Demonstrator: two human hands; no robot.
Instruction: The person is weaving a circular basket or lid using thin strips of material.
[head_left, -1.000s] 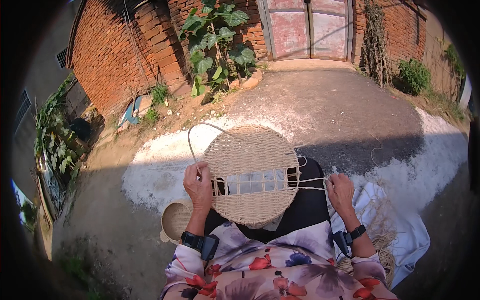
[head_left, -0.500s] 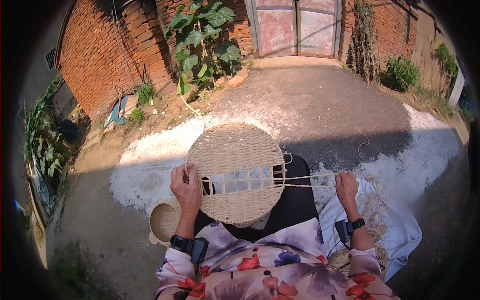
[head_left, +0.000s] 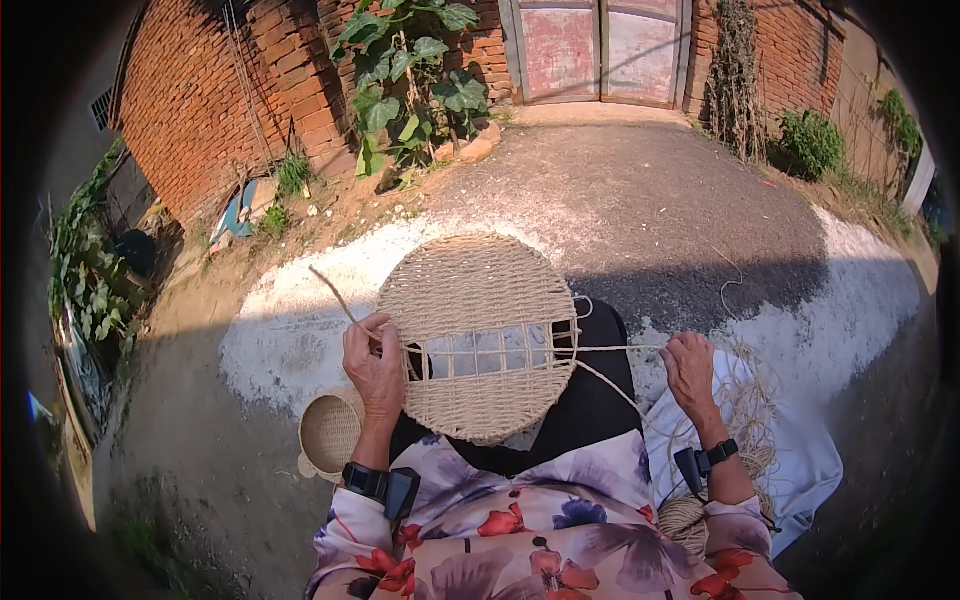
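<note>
A round woven panel [head_left: 478, 285] of tan cord lies over my lap. Across its middle runs an open band where bare cross strands show. My left hand [head_left: 375, 368] is closed at the panel's left edge, thumb and forefinger pinched there. A loose end of cord [head_left: 331, 289] sticks up from those fingers. Out to the right, my right hand [head_left: 690, 368] is closed on a cord [head_left: 622, 348] pulled straight from the panel's right edge. Below it a slack strand [head_left: 612, 388] hangs from the same edge, and a small loop [head_left: 584, 307] stands out above.
A small round woven basket [head_left: 332, 432] stands on the ground by my left forearm. On a white sheet [head_left: 805, 455] at my right lies a tangled heap of cord [head_left: 745, 410]. Ahead are a leafy plant [head_left: 400, 80], brick walls and a double door [head_left: 602, 50].
The lower of two taut strands on the right has gone slack; the upper one stays tight. The cord end by my left hand has swung from above the panel to its left.
</note>
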